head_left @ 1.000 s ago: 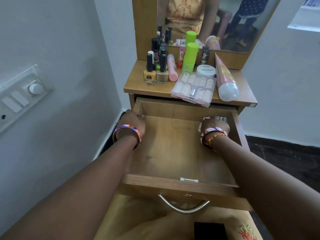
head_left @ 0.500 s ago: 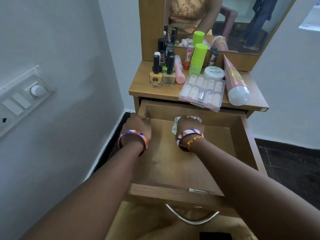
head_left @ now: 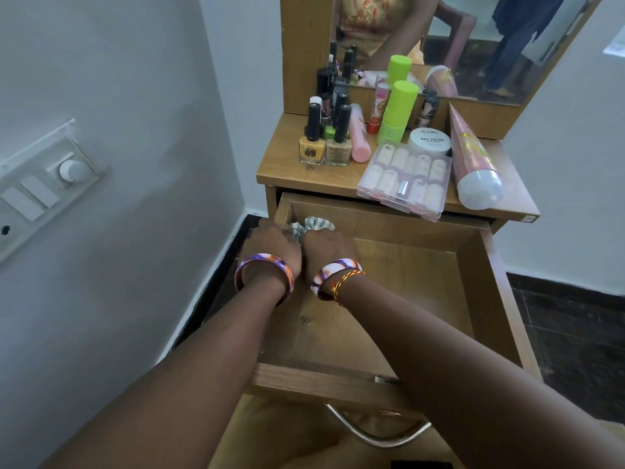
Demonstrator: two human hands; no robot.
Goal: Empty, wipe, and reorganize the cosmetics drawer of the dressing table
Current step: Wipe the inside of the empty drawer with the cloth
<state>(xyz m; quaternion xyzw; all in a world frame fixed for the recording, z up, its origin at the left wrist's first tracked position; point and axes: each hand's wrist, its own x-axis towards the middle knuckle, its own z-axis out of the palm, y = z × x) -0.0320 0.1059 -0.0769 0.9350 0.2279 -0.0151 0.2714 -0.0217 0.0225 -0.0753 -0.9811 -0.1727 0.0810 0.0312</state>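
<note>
The wooden drawer (head_left: 406, 299) of the dressing table is pulled out and holds no cosmetics. My right hand (head_left: 328, 248) grips a bunched pale striped cloth (head_left: 314, 225) and presses it into the drawer's far left corner. My left hand (head_left: 274, 245) sits on the drawer's left wall at that same corner, curled over the rim and touching the cloth; its fingertips are hidden. The cosmetics stand on the tabletop (head_left: 287, 174): nail polish bottles (head_left: 311, 147), a green bottle (head_left: 397, 110), a white nail polish jar (head_left: 431, 142), a clear box of false nails (head_left: 406, 177) and a pink tube (head_left: 473, 164).
The clear box overhangs the tabletop's front edge above the drawer. A mirror (head_left: 473, 45) rises behind the cosmetics. A white wall with a switch panel (head_left: 44, 191) is close on the left. The drawer's metal handle (head_left: 375, 434) is near my lap.
My right hand slid the cloth from the drawer's far right side across the back to the far left corner. My left hand stayed at the left wall.
</note>
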